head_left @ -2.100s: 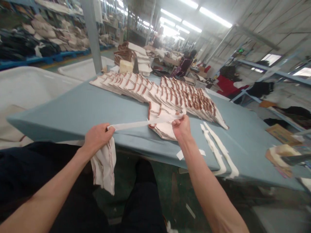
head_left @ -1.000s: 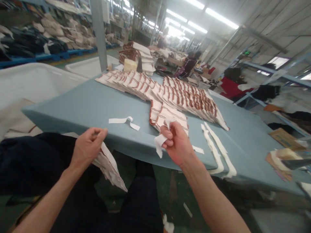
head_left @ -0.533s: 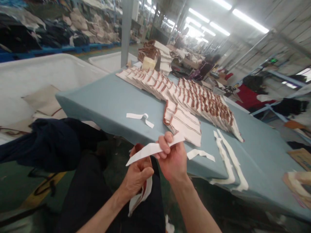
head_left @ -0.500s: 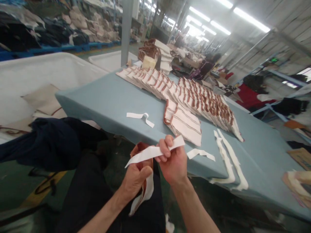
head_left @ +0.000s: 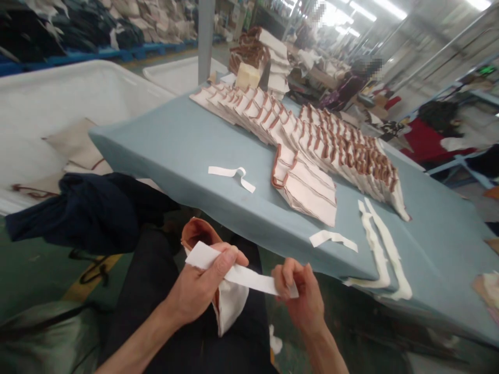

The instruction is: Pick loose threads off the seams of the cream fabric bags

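A white strip (head_left: 252,278) stretches between both hands above my lap. My left hand (head_left: 200,291) is closed, its thumb pressing the strip near the left end. Beneath that hand hangs a cream fabric piece with a brown lining (head_left: 234,305), its upper opening showing; the hand covers its middle, so I cannot tell how firmly it is gripped. My right hand (head_left: 302,296) pinches the strip's other end with curled fingers. On the table nearby lie a short white strip (head_left: 228,171) and another short white strip (head_left: 333,239).
The blue-covered table (head_left: 156,135) slopes across the view. On it are a small stack of cream pieces (head_left: 307,187), long overlapping rows of brown-edged pieces (head_left: 280,122) and two long pale strips (head_left: 384,244). A white bin (head_left: 105,83) and dark cloth (head_left: 97,213) are at left. A person (head_left: 346,91) sits beyond.
My right hand has moved down and right, drawing the strip straighter. My left hand has shifted left and its thumb now lies over the strip. The view has tilted slightly.
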Demonstrator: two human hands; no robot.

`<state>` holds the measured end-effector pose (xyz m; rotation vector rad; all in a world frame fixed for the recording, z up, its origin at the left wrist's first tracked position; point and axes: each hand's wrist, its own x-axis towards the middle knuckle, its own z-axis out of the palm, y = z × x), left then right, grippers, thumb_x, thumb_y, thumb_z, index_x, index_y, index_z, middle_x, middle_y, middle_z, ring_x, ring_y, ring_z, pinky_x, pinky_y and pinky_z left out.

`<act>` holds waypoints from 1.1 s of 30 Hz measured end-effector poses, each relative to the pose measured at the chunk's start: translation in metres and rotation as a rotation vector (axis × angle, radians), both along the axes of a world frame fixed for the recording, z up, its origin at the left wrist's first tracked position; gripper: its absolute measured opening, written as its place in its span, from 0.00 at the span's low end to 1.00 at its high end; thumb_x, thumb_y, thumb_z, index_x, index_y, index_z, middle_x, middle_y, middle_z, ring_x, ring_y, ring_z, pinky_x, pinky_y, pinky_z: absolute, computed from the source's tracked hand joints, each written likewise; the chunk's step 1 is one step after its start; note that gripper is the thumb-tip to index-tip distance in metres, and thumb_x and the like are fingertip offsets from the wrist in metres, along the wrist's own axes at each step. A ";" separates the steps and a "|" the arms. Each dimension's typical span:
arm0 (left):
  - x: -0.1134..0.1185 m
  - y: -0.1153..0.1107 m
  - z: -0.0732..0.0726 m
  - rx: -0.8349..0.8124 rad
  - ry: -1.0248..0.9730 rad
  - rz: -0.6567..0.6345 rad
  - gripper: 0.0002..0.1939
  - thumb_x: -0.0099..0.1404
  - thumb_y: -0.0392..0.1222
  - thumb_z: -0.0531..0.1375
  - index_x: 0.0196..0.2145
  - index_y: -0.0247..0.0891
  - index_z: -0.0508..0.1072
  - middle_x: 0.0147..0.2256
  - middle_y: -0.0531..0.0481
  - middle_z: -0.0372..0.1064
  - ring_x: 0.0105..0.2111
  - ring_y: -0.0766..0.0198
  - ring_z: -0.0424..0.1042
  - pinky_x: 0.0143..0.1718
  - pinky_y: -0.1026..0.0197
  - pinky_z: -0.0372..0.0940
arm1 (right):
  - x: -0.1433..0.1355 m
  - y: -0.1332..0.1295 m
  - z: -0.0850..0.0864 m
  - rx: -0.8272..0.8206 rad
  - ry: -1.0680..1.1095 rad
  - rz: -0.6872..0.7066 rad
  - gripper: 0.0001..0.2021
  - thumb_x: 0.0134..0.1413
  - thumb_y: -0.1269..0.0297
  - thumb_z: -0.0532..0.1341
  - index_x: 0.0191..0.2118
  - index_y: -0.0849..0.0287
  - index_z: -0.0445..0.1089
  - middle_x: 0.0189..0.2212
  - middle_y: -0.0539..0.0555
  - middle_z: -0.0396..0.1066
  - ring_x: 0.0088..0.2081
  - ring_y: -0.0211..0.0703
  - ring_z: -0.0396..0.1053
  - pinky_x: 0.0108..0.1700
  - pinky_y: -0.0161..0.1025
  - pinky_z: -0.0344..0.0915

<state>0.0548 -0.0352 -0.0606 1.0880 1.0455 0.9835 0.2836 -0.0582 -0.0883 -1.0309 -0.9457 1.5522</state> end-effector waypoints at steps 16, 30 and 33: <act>0.012 -0.006 0.021 -0.014 0.069 -0.328 0.27 0.73 0.63 0.60 0.26 0.38 0.73 0.27 0.52 0.65 0.29 0.64 0.64 0.31 0.63 0.66 | -0.051 0.015 0.071 0.458 -0.670 0.071 0.11 0.64 0.56 0.68 0.44 0.57 0.76 0.41 0.54 0.80 0.44 0.45 0.76 0.48 0.41 0.68; 0.017 -0.008 0.026 0.044 0.069 -0.270 0.11 0.71 0.46 0.61 0.37 0.39 0.81 0.33 0.50 0.77 0.35 0.59 0.73 0.40 0.60 0.69 | -0.076 0.003 0.063 0.070 -0.341 0.071 0.04 0.61 0.63 0.65 0.39 0.57 0.76 0.37 0.51 0.80 0.38 0.42 0.76 0.44 0.37 0.71; 0.017 -0.010 0.027 0.046 0.089 -0.252 0.10 0.69 0.45 0.61 0.38 0.38 0.79 0.34 0.50 0.77 0.34 0.60 0.73 0.34 0.63 0.68 | -0.076 0.005 0.064 -0.003 -0.279 0.071 0.08 0.61 0.59 0.67 0.36 0.58 0.75 0.34 0.52 0.78 0.35 0.40 0.73 0.40 0.36 0.70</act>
